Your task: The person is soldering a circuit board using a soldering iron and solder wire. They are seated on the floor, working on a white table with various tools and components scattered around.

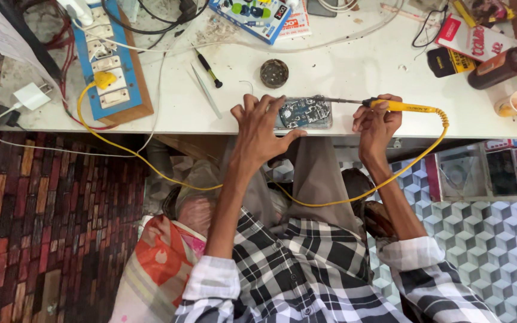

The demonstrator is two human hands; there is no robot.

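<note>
The left hand (pixel 262 128) lies spread over the near edge of the white surface (pixel 342 72), its fingers pressing on the left end of an opened mobile phone (pixel 304 112) whose circuit board shows. The right hand (pixel 376 121) grips a yellow soldering iron (pixel 390 105) by its handle, the metal tip pointing left and reaching the top edge of the phone. The iron's yellow cord (pixel 306 203) loops down past the person's lap and up to a yellow plug (pixel 103 79) in a blue switchboard (pixel 113 66) at the left. Just beyond the phone stand a small round tin (pixel 274 73), a black screwdriver (pixel 209 70) and tweezers (pixel 206 91). A brown bottle (pixel 501 66) and a small cup (pixel 516 103) stand at the right end.
</note>
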